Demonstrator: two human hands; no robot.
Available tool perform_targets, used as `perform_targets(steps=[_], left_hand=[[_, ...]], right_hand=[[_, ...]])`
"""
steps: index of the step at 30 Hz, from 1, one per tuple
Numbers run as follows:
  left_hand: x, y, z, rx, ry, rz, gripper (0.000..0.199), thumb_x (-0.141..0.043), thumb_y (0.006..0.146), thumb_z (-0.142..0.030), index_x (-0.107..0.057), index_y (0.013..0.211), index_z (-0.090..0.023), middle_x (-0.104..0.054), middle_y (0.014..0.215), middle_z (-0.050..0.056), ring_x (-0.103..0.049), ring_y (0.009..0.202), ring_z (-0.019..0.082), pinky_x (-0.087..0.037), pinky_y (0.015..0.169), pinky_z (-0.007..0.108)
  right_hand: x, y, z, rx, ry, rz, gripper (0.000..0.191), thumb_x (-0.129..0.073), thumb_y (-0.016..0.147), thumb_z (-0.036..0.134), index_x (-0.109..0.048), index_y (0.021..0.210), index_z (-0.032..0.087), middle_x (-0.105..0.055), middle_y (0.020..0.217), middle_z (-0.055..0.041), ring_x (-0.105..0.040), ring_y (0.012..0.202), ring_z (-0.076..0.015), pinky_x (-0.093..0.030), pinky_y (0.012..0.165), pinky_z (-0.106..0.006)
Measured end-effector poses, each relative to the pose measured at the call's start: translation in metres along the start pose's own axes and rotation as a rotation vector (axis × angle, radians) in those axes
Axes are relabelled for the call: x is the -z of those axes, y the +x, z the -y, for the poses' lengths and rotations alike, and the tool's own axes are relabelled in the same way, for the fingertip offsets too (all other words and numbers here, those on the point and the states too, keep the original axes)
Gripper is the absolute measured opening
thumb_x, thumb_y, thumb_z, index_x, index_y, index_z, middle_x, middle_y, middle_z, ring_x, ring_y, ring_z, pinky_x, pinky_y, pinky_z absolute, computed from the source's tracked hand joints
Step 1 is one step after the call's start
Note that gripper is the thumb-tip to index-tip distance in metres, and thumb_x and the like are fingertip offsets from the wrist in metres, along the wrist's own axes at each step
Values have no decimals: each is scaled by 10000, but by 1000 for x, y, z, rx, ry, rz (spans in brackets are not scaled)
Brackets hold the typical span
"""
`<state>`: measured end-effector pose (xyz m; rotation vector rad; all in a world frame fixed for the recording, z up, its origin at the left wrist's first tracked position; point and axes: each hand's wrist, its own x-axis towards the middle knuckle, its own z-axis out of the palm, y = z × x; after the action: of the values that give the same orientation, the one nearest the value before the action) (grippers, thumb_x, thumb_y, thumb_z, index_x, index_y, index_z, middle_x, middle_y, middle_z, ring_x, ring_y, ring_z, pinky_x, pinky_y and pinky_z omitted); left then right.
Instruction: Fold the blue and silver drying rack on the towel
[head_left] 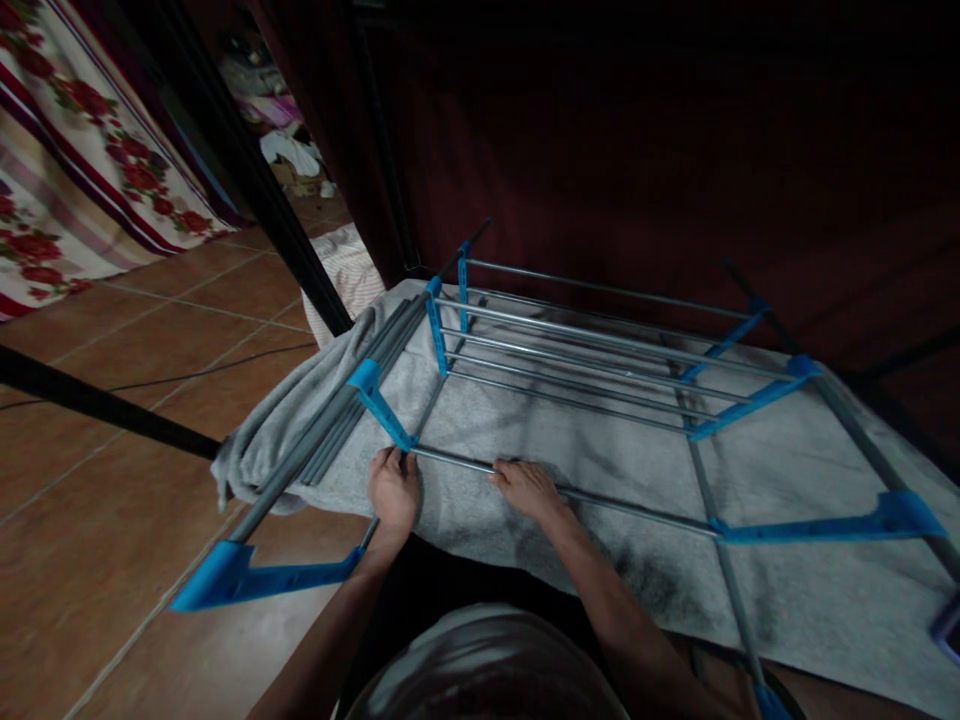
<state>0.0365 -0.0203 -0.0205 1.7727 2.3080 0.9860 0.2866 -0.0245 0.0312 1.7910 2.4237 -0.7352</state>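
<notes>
Your right hand gripped a thin metal rod of the rack, while your left hand touched the frame just below a blue bracket. Under the rack, a grey blanket carried bundled grey tubes on your left.

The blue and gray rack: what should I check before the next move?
1. Right hand on the nearest crossbar: ok.
2. Left hand near that bar's left end: ok, beside a blue bracket.
3. Bar tight at both ends: cannot tell.
4. Whole rack over the gray blanket: not ok, the near left bracket sticks out past its edge.
5. Gray tubes within sight: ok, lying together on the blanket.
</notes>
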Motion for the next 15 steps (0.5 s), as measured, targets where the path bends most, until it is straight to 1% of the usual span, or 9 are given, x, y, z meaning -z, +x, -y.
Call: perform_targets(steps=[4,8,10,12,14,15], left_hand=[[0,-1,-2,-5,23,13,325,-420,952,-355,-674,993,-157,-645,982,140,-597,962,290,-485,880,398],[1,1,-4,12,34,13,244,-440,920,-326,-636,909,-180,-609,936,124,-586,929,279,-483,861,397],[2,3,-4,5,3,24,213,-449,898,-324,-615,882,-194,-597,923,116,-581,897,268,-487,839,393],[5,6,-2,-28,-32,33,211,-454,877,-346,-606,882,-199,-596,923,117,-575,883,267,-492,829,402],[7,9,2,-52,-44,38,232,-460,851,-382,-606,871,-202,-599,917,121,-571,872,278,-499,817,427],[7,12,5,-41,-32,36,252,-462,839,-410,-607,861,-204,-602,920,126,-570,861,286,-501,799,444]], right_hand=[[-2,0,-1,6,-3,-4,362,-367,1053,422,-638,1244,278,-733,1174,-56,-666,1114,-202,-437,941,-310],[-6,-3,2,-10,-38,-66,371,-349,1059,420,-629,1242,260,-724,1179,-62,-663,1095,-211,-446,953,-338],[-7,-7,4,21,-40,-134,348,-371,1054,401,-621,1241,247,-702,1217,-60,-635,1133,-216,-443,984,-356],[-8,-14,3,80,-34,-233,326,-437,1035,380,-595,1277,229,-665,1278,-66,-584,1199,-224,-421,1042,-376],[-11,-26,-3,121,-20,-340,355,-493,1014,354,-553,1335,217,-622,1336,-75,-540,1242,-225,-396,1088,-384],[-13,-34,-8,117,-7,-390,372,-498,1011,337,-531,1362,217,-606,1354,-77,-530,1248,-219,-392,1099,-381]])
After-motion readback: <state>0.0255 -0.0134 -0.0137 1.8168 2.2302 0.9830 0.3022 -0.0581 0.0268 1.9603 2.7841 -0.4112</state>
